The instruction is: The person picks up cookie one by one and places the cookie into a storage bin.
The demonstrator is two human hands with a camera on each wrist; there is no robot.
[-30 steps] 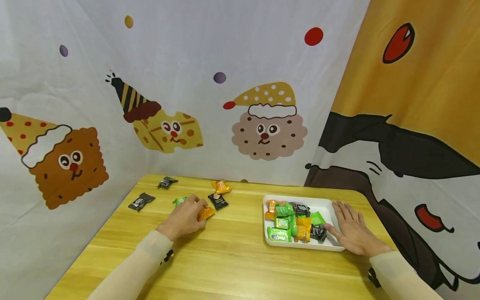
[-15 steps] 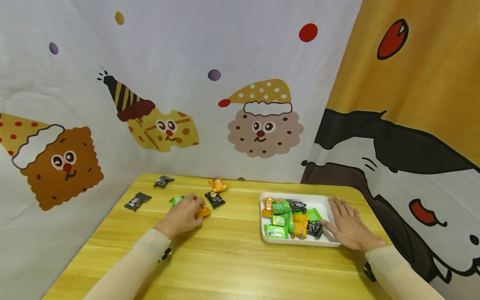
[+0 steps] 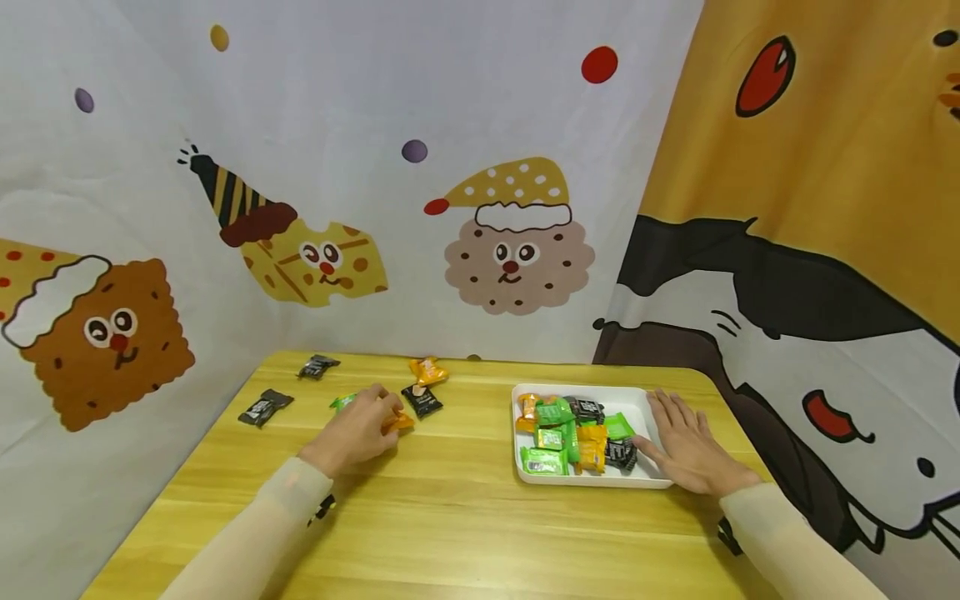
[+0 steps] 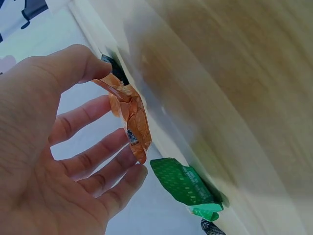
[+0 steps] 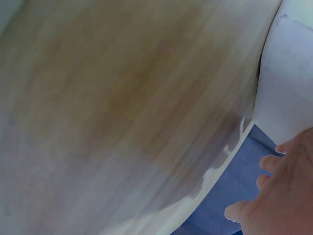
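Note:
My left hand is low over the left part of the table, its thumb and fingers pinching an orange-wrapped candy. A green-wrapped candy lies beside those fingers, mostly hidden behind the hand in the head view. Just beyond the hand, a black-wrapped candy touches or nearly touches another orange candy. My right hand rests with straight fingers along the right side of a white tray. Several green, orange and black candies are piled in the tray, mostly toward its left.
Two black-wrapped candies, one nearer and one farther back, lie near the left edge of the wooden table. A cartoon-printed cloth hangs directly behind the table and along its sides.
The head view has turned slightly right, so everything sits farther left in it. Both hands keep nearly the same place, the left at the orange candy and the right on the tray.

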